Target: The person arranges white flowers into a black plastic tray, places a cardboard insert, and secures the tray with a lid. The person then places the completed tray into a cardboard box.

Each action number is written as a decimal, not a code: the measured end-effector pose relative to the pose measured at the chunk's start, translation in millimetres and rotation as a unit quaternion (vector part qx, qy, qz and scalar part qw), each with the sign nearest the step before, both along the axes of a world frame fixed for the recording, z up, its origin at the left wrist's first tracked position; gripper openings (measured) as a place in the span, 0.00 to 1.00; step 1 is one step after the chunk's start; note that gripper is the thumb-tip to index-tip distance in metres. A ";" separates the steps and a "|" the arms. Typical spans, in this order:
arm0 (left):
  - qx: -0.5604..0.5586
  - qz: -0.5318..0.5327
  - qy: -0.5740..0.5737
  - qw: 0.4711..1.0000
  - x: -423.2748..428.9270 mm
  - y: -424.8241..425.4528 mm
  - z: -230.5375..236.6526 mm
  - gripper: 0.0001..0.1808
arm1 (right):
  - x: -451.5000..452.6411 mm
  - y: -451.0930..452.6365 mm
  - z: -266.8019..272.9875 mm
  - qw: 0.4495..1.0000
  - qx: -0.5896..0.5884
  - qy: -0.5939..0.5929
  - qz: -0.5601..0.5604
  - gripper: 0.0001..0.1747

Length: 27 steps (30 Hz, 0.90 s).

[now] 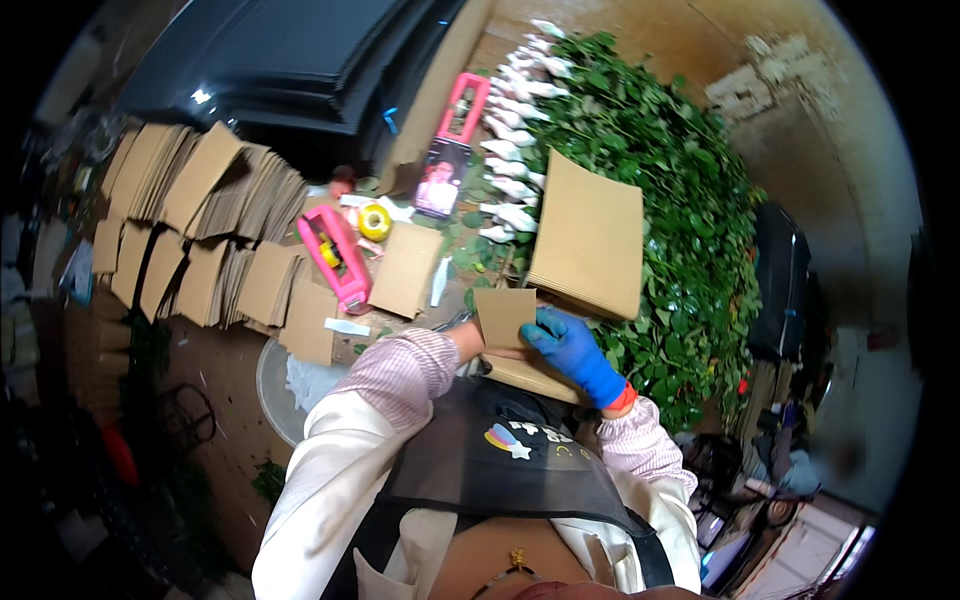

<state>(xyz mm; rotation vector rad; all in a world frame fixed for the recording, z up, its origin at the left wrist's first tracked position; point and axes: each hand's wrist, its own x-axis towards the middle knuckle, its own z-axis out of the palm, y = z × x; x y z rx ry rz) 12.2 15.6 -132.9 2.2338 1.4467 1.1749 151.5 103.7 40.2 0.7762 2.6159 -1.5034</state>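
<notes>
My right hand (574,352), in a blue glove, has its fingertips at the lower right edge of a small cardboard sheet (506,319). That sheet stands upright in front of my left hand (471,339), of which little but the wrist shows, so its fingers and grip are hidden. Another piece of cardboard (534,375) lies close to my apron, under my hands. Just beyond my right hand rests a stack of larger cardboard sheets (589,232), partly over long leafy stems (675,247). White wrapped flower heads (510,150) line the left side of the stems.
Rows of cardboard pieces (202,277) stand at the left. Two pink tape dispensers (341,262), (480,79) lie ahead, with a yellow tape roll (374,221), a lit phone (441,180) and a small cardboard stack (407,270). A round tub (270,390) stands at lower left.
</notes>
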 end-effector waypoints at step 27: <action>-0.119 0.052 0.062 0.990 0.3 -9.9 90.6 0.07 | 73.0 46.2 -30.4 0.996 0.080 -0.046 -0.016 0.24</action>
